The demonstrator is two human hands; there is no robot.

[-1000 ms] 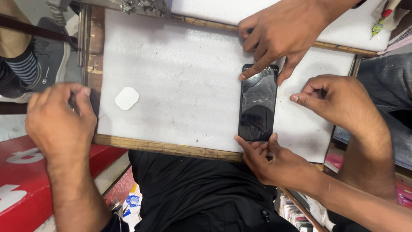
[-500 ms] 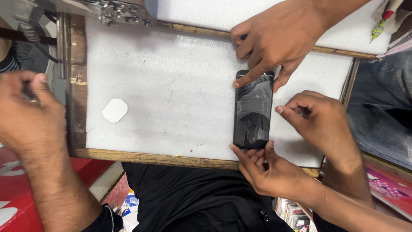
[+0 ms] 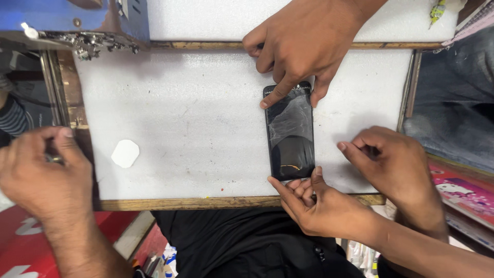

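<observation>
While the phone [image 3: 289, 131] lies flat on the white board [image 3: 195, 113] near its front edge, right hand [image 3: 321, 208] braces its lower end with loose fingertips, not clamped, top hand [image 3: 303, 46] and side hand [image 3: 396, 167] likely stopping slide; left hand [image 3: 43, 177] off-board, pinched on a small grey piece [image 3: 51, 158]

left hand [image 3: 43, 177]: curling round something small and metallic, mostly hidden (can't tell what)
green thing [image 3: 437, 11]: getting cut off by the top edge
phone [image 3: 289, 131]: bottom corner sitting under fingertips [image 3: 293, 186]
</observation>
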